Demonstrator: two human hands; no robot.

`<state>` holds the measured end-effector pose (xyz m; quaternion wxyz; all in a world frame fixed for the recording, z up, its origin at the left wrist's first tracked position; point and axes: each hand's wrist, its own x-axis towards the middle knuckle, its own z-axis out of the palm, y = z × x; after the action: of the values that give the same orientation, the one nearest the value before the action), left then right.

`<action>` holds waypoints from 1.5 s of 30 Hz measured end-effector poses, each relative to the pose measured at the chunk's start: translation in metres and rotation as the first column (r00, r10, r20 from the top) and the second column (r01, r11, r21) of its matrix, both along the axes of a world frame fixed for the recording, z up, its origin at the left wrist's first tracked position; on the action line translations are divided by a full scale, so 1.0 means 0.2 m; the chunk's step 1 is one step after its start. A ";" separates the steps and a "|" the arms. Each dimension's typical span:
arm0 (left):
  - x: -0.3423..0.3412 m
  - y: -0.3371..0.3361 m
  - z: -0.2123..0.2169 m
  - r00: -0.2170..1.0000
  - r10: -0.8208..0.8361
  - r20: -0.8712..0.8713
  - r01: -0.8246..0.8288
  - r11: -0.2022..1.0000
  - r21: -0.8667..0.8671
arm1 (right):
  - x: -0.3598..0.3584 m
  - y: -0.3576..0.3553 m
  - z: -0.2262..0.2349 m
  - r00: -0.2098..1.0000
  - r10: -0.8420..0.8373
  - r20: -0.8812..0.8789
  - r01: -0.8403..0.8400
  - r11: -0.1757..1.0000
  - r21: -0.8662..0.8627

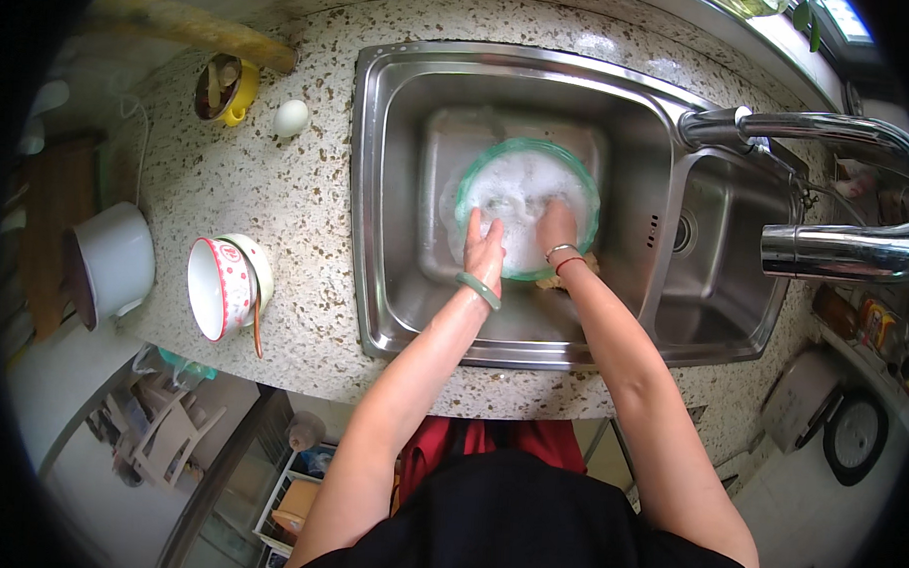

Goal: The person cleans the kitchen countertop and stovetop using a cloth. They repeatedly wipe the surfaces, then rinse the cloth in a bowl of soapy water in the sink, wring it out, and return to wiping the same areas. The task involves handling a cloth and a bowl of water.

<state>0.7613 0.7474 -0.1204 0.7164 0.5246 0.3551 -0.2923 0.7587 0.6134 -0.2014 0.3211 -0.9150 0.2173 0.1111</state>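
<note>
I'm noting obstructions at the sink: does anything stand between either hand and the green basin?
Nothing visible does. The left hand is over the green basin; the right hand dips into the suds, which partly hide it.

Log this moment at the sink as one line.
Left hand: open, at suds; right hand: fingertips hidden in suds; green basin: in larger sink compartment; red-rimmed bowl: on counter, left of sink

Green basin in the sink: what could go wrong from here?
The suds hide the fingertips of the right hand, so anything below might be handled blind. Froth spreads across the green basin and could slop into the sink. The green bangle near the left hand might knock the basin.
</note>
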 end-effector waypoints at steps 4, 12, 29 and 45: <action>0.05 0.02 -0.14 0.940 -0.030 -0.340 -0.138 0.878 -0.459 | -0.01 0.08 0.37 0.987 0.078 0.142 -0.128 0.912 0.390; 0.06 0.05 -0.02 0.957 -0.215 -0.193 0.098 0.870 -0.483 | -0.07 -0.01 0.83 0.955 0.079 0.285 -0.181 0.918 0.352; 0.08 0.04 0.42 0.801 -0.580 -0.146 0.289 0.589 -0.754 | 0.04 -0.03 0.88 0.980 0.005 -0.201 0.200 -0.122 0.972; 0.07 -0.03 0.28 0.387 -0.914 0.121 0.846 0.404 0.347 | 0.07 0.06 0.70 0.946 -0.260 -0.192 0.267 0.293 0.918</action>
<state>0.7757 0.7405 -0.0651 0.4269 0.7476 -0.0593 -0.5052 0.7731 0.6261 -0.0606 0.7988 -0.5163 0.2621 0.1636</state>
